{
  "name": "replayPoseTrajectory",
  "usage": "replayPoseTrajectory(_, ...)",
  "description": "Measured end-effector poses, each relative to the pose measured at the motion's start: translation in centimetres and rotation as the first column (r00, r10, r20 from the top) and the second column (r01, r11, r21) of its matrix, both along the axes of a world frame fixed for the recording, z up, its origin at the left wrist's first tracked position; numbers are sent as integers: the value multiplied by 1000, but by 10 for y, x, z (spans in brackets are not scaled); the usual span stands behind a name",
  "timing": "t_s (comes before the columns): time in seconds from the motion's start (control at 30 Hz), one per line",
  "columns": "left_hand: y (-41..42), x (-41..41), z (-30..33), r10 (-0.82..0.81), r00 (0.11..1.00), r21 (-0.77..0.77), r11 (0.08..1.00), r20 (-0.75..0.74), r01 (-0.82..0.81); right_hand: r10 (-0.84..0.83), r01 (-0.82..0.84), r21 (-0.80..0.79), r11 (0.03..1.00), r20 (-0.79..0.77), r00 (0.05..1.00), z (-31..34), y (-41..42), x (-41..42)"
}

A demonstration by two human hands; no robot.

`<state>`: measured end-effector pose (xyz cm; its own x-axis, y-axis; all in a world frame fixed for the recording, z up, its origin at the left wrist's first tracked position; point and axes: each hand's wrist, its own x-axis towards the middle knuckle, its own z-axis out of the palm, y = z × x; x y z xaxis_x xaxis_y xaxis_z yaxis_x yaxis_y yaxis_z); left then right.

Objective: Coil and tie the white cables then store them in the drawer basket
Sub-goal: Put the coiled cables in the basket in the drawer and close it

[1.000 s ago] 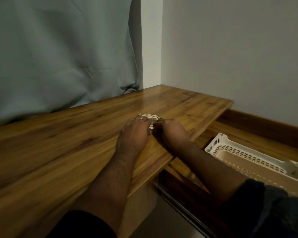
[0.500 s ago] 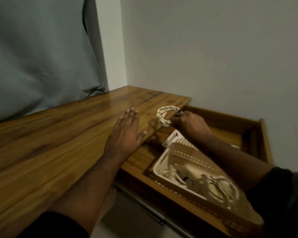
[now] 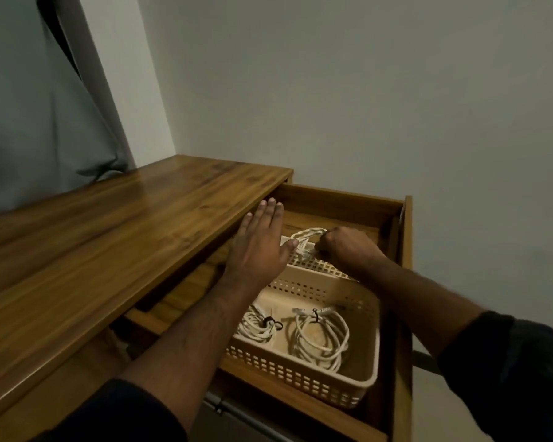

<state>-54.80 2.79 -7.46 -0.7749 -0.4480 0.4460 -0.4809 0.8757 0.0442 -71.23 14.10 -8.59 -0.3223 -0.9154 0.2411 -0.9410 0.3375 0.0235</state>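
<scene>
Wooden desktop (image 3: 115,237) stretching left, glossy and grain-streaked; grey-green curtain (image 3: 29,106) hanging behind it, hem touching the wood; pale wall (image 3: 364,100) beyond; metal rail (image 3: 246,416) under the front edge.

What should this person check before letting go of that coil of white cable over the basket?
1. Coil held: ok, right hand grips it.
2. Coil above basket: ok, over its far end.
3. Coil tied: cannot tell, hand hides it.
4. Room in basket: ok, two tied coils lie at the near end.
5. Left hand clear of the drop: ok, open beside the coil.
6. Drawer open: ok.
</scene>
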Motion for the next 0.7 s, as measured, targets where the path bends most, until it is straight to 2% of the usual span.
replayPoseTrajectory(0.07, 4, 1, -8, 4, 999, 21, 1000, 33, -4, -44, 37, 98, 995, 75, 996, -8, 1, -5)
replayPoseTrajectory(0.17, 11, 3, -20, 11, 998, 68, 998, 68, -15, -83, 56, 230, 971, 109, 990, -14, 5, -11)
replayPoseTrajectory(0.27, 18, 6, -28, 27, 997, 115, 993, 68, -35, -57, 25, 247, 969, 125, 990, -14, 11, -13)
replayPoseTrajectory(0.5, 41, 18, -24, 23, 1000, 233, 972, -16, -19, -109, 102, 58, 993, 122, 987, -1, 43, -5)
replayPoseTrajectory(0.6, 59, 27, -24, 3, 999, 259, 966, -47, 9, -138, 165, -100, 981, 232, 963, 2, 68, 6)
replayPoseTrajectory(0.7, 89, 42, -22, -22, 996, 299, 953, -86, 47, -48, 215, -355, 910, 425, 904, -9, 108, 28)
